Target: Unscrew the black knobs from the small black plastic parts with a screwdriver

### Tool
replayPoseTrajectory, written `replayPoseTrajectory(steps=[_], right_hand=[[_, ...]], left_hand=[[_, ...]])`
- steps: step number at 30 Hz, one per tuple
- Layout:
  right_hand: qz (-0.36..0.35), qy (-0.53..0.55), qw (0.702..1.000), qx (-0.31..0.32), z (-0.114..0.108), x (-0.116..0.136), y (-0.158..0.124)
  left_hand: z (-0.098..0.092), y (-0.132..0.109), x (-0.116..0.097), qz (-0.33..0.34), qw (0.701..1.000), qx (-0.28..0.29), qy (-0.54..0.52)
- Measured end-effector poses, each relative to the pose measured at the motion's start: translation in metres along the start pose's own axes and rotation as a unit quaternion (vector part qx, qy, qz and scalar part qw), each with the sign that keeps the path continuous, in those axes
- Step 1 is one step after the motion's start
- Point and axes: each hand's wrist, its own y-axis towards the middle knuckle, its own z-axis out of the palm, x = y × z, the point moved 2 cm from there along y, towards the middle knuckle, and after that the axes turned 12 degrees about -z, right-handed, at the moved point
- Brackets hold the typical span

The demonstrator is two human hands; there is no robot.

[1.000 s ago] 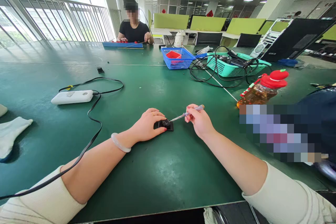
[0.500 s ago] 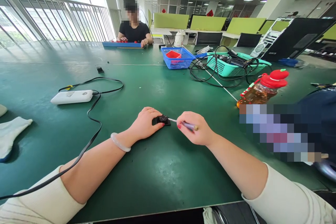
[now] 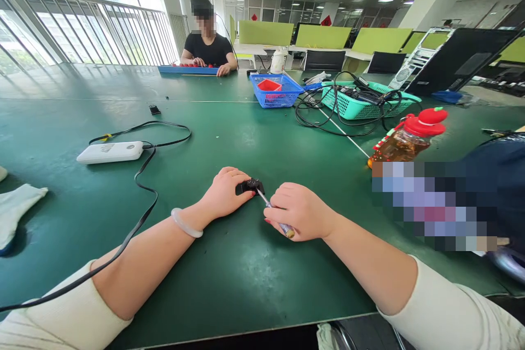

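A small black part (image 3: 255, 185) rests on the green table near the middle of the view. My left hand (image 3: 225, 192) grips it from the left, thumb at its near side and fingers over its far side, hiding part of it. My right hand (image 3: 299, 212) is closed around a screwdriver (image 3: 284, 226) with a clear purplish handle. The metal shaft slants up and left from the fingers, and its tip touches or nearly touches the black part; which of these is too small to tell.
A white power bank (image 3: 110, 152) with a black cable lies left. Blue basket (image 3: 275, 99), teal basket (image 3: 353, 109) with cables and a red-capped bottle (image 3: 410, 139) stand beyond and right. A pale cloth (image 3: 18, 210) lies far left. Across the table (image 3: 229, 136) sits a person (image 3: 208, 49).
My right hand has turned and moved slightly down, so the screwdriver's handle now points toward me rather than right. The black part looks slightly tilted in my left hand.
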Motion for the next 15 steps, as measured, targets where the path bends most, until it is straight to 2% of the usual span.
replayPoseTrajectory(steps=[15], right_hand=[[0.031,-0.004,0.998,-0.054,0.0019,-0.0012,-0.0006]], left_hand=[[-0.0005,0.0003,-0.0014,-0.002,1.0,-0.001,0.003]])
